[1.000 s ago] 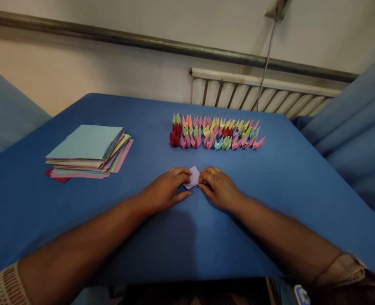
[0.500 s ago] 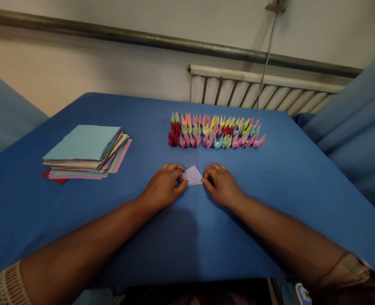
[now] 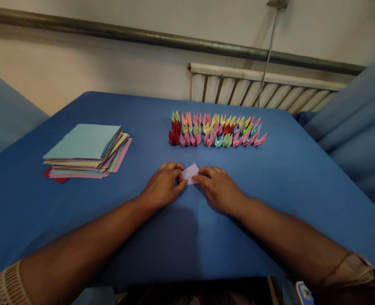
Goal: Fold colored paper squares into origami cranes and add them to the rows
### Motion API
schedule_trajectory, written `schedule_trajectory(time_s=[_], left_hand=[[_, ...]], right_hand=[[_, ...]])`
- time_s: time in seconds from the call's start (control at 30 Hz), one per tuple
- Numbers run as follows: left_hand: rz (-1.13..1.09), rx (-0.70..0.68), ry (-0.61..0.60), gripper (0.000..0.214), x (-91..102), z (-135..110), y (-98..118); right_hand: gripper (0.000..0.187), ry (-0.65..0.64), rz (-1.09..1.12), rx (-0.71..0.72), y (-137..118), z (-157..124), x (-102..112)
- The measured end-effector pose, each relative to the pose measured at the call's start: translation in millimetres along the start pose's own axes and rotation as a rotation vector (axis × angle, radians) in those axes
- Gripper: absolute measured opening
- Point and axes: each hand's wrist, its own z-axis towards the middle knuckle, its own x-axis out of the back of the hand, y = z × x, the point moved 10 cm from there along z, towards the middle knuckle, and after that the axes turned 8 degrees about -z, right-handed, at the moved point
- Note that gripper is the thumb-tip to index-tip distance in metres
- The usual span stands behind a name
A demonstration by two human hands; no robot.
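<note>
A small folded sheet of pale lilac paper [image 3: 190,174] lies on the blue tablecloth between my two hands. My left hand [image 3: 167,182] pinches its left corner between thumb and curled fingers. On the other side, my right hand [image 3: 219,184] grips the right part of the paper, its thumb lying over the surface and its fingers behind. The paper's right corner is hidden under that thumb and fingers. Beyond the hands stand several rows of folded paper cranes [image 3: 219,131] in pink, red, yellow, green and blue.
To the left sits a stack of coloured paper squares [image 3: 82,142], light blue on top, with a red sheet [image 3: 60,179] poking out beneath. A blue cloth covers the table [image 3: 254,245]. A radiator [image 3: 238,87] and a pipe run along the wall; blue curtains [image 3: 362,114] hang at the sides.
My right hand has shifted left over the lilac paper, its thumb now covering the right corner. The left hand keeps its pinch in nearly the same place.
</note>
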Motion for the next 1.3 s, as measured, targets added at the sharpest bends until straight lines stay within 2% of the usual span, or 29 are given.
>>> schedule_trajectory(time_s=[0.3,0.4,0.47,0.57,0.67,0.87,1.1,1.2,1.3], left_hand=[[0.034,-0.001,-0.011,0.017,-0.3,0,-8],[-0.025,0.013,0.039,0.012,6.7,0,-8],[-0.017,-0.05,0.082,0.011,11.6,-1,0],[0.059,-0.183,-0.022,0.012,0.1,-1,16],[0.097,-0.207,-0.143,0.017,-12.2,-2,17],[0.133,-0.208,-0.176,0.02,-9.2,-7,14],[0.259,-0.188,-0.172,0.017,-9.4,-8,19],[0.293,-0.222,-0.182,0.017,-12.9,-9,25],[0.315,-0.269,-0.181,0.018,-15.7,-11,29]], right_hand=[[0.037,-0.115,-0.116,0.036,-12,-7,-6],[0.037,-0.119,-0.122,0.043,-13,-7,-5],[0.037,-0.127,-0.12,0.04,-13,-7,-6],[0.037,-0.137,-0.114,0.036,-12,-7,-7],[0.038,-0.15,-0.101,0.02,-9,-9,-4],[0.037,-0.176,-0.125,-0.023,-1,-17,1],[0.032,-0.121,-0.101,-0.083,17,-11,-2],[0.032,-0.005,-0.01,-0.133,30,7,4],[0.034,0.043,0.058,-0.076,31,35,3]])
